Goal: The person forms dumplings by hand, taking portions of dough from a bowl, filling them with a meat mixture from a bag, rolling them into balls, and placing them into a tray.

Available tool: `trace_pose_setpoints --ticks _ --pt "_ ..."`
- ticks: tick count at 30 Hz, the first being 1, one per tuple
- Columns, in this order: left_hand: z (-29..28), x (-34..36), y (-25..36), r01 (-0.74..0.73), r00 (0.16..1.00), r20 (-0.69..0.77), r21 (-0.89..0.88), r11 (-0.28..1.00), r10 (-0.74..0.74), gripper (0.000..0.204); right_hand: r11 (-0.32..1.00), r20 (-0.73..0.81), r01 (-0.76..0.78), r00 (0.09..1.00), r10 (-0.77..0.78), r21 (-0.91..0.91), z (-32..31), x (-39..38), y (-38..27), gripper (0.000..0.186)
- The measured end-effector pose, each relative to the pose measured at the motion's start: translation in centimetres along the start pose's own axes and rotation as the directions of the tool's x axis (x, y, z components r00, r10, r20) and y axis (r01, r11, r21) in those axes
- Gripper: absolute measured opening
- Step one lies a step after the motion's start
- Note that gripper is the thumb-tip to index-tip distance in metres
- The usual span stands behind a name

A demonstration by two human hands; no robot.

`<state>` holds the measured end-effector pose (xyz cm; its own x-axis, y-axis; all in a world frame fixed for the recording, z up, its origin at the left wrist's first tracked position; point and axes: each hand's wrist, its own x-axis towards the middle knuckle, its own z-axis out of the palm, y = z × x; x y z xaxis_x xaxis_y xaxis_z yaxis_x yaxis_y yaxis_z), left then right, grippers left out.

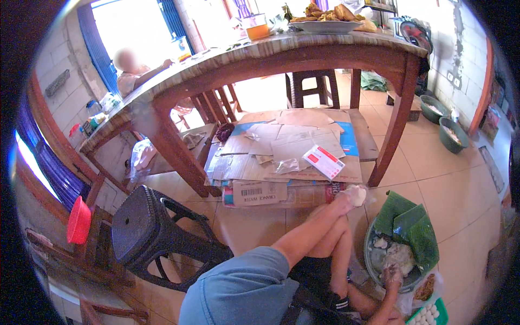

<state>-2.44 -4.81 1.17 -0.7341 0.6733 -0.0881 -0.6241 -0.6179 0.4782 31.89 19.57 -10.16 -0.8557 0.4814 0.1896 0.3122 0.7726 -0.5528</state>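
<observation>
My left hand (353,194), at the end of the arm stretched out over the tiles, has its fingers closed around a small whitish lump of dough (359,200). My right hand (393,277) is down in a round grey-green basin (370,259), its fingers curled on a large pale mass of dough (400,257). Smaller bits of dough lie beside that mass. Cut green banana leaves (406,223) rest over the basin's far right side. Near the basin's lower edge, a brown filling (425,287) lies on clear plastic. Beside it, a green tray (443,312) holds several white balls.
A long wooden table (303,57) stands ahead, bearing a plate of fried food (325,26). Flattened cardboard (260,154) lies beneath it. A black plastic stool (143,227) stands left. Another person (130,76) sits beyond the table. Two basins (454,135) rest by the right wall.
</observation>
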Motion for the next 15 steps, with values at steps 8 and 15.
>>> trace_pose_setpoints --ticks 8,15 --pt "1.1 0.5 0.2 -0.245 0.965 0.217 0.53 0.812 0.15 0.028 0.984 -0.036 -0.062 0.997 0.069 0.166 1.4 0.1 2.5 0.026" --pt "2.3 -1.6 1.3 -0.102 0.992 -0.069 0.035 0.994 0.104 0.032 0.997 0.014 -0.037 0.999 0.038 -0.065 -1.4 -0.3 -1.2 0.027"
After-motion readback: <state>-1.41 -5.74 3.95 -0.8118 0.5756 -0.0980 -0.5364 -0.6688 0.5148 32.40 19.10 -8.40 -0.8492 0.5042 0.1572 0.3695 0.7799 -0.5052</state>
